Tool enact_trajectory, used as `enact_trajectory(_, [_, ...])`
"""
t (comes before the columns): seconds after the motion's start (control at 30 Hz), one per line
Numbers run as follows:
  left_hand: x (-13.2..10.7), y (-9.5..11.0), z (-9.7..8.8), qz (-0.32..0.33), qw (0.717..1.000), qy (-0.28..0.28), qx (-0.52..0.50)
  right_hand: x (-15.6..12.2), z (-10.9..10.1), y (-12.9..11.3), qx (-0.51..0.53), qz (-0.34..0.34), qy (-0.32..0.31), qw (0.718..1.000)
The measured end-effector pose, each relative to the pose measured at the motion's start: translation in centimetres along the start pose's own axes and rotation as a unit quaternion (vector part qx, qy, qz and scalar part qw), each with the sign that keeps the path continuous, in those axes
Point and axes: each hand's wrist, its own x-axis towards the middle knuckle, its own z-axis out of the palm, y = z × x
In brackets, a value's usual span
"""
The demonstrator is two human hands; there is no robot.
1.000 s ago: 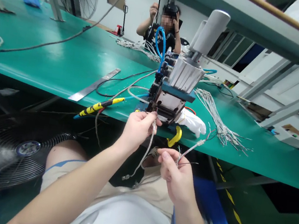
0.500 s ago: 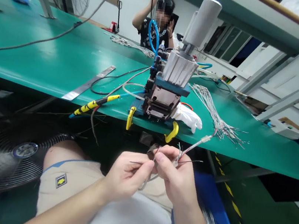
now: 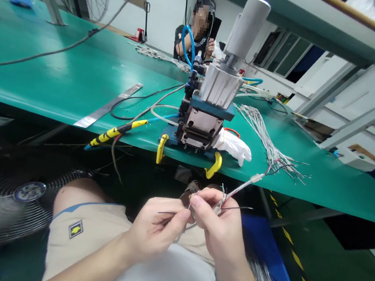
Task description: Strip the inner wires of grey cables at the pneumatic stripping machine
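Note:
Over my lap, my left hand (image 3: 160,223) pinches a thin wire between thumb and forefinger, and a dark wire end (image 3: 167,212) sticks out to its left. Close beside it, my right hand (image 3: 220,218) is closed on a white multi-core cable (image 3: 242,186) whose thin cores fan out at the fingers. The thumb and forefinger of that hand also pinch a fine reddish wire (image 3: 195,194) where the two hands meet. From the right hand the cable runs up past the table edge, with dark and red cores at its far end. Exactly which strands each fingertip grips is partly hidden.
A pneumatic press (image 3: 206,110) with yellow handles stands at the edge of the green table (image 3: 40,85). Beside it lie a steel ruler (image 3: 108,105), a white glove (image 3: 234,145) and a cable bundle (image 3: 262,133). A fan (image 3: 25,191) and a blue bin (image 3: 271,261) flank my legs. A person sits opposite.
Both hands keep their pinch and shift only slightly. The person opposite has lowered a raised arm to the face. The whole view has moved a little.

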Motion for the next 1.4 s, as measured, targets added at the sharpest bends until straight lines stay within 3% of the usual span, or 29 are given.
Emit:
enact_trajectory(0.3, [0.3,0.4,-0.2,-0.017,0.999,-0.046,-0.013,0.0,-0.2,0.1,-0.021,0.012,-0.001,1.000])
enact_trajectory(0.53, [0.2,0.6,-0.4,-0.088,0.993,-0.065,-0.049,0.0,-0.3,0.0,-0.005,0.010,-0.007,1.000])
enact_trajectory(0.77, [-0.5,-0.4,-0.8,-0.168,0.960,-0.064,-0.215,0.0,-0.2,-0.3,0.029,0.001,-0.013,0.999])
enact_trajectory(1.0, [-1.0,-1.2,-0.1,-0.259,0.911,0.015,-0.320,-0.2,0.1,-0.4,0.057,0.001,-0.025,0.998])
enact_trajectory(1.2, [-0.4,-0.3,0.3,-0.292,0.916,0.050,-0.272,0.2,-0.3,0.1,-0.022,-0.025,0.008,0.999])
enact_trajectory(1.4, [-0.2,0.0,0.1,-0.307,0.906,0.058,-0.285,0.1,-0.4,0.3,-0.049,-0.025,0.016,0.998])
